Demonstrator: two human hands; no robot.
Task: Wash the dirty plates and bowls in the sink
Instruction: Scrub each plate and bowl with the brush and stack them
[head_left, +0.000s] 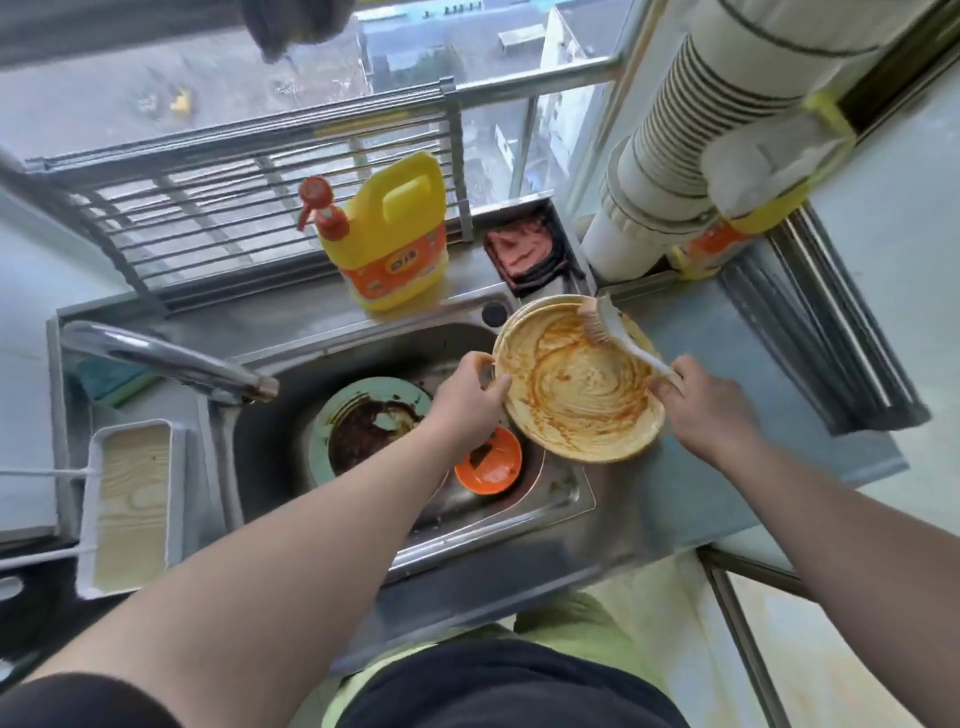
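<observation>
Item: yellow plate (576, 400), sauce-smeared, tilting over the sink (566, 499) rim. Left hand (470, 397) is pinching its near edge; right hand (701, 400) is gripping the brush (613, 332) handle, bristles seemingly touching the rim far from the left grip. Advice: scrub in circles toward that grip, holding the plate steady.

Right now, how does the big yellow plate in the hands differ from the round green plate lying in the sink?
The big yellow plate is held tilted over the sink's right edge; the round green plate lies down in the steel sink. The yellow plate carries thin orange smears, the green plate a dark brown crust. A white brush touches only the yellow plate. Both are round and dirty.
</observation>
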